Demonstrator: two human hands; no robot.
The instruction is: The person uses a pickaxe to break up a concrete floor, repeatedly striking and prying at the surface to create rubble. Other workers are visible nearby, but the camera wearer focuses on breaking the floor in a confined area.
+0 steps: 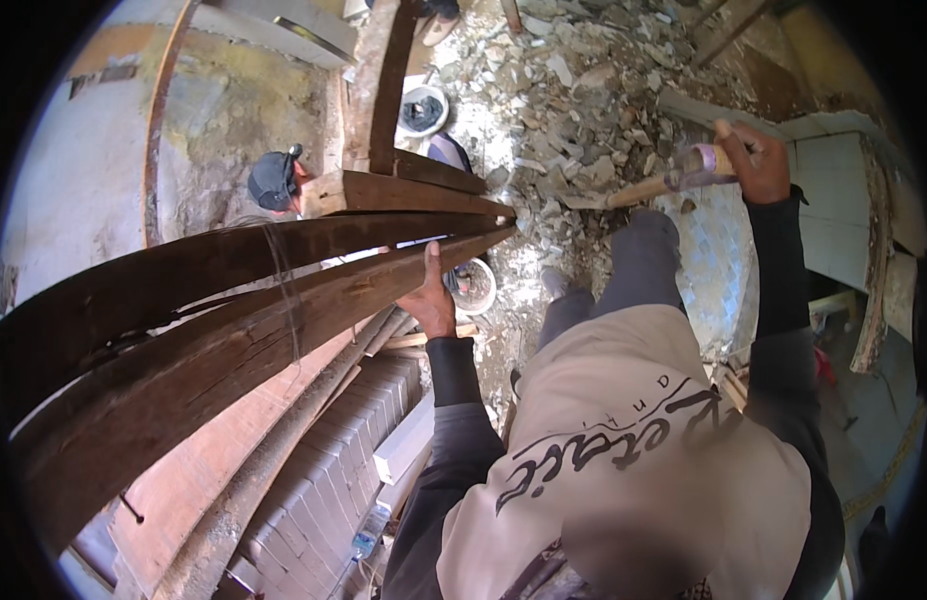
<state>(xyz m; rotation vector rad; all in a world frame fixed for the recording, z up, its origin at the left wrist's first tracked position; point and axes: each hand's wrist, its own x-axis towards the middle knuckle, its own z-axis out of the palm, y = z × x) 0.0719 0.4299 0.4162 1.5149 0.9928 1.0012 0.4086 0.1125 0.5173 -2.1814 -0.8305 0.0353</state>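
Lower beam [204, 375]: dark and cracked along its face, slanting from the left edge to the middle of the view, a few thin dark strands hanging across it.
Upper beam [194, 255]: just beside it, the gap between the two narrowing toward their far ends.
Rubble [594, 110]: broken grey and whitish chunks, heaped over the floor ahead.
White blocks [324, 470]: a stacked row, next to a reddish wooden board [224, 440].
Co-worker [276, 180]: dark cap showing past the timber (most of the body is hidden behind it).
Tool [639, 192]: wooden-handled, with a pale purplish band; its far end blurs into the rubble.
White buckets: one [446, 118] with something dark inside, another [492, 290] beyond the lower beam.
Right hand [761, 168]: clenched around the tool's near end.
Left hand [431, 305]: thumb lying against the lower beam, fingers mostly hidden, so I cannot tell whether it grips.
Clear bottle [370, 530]: near the white blocks.
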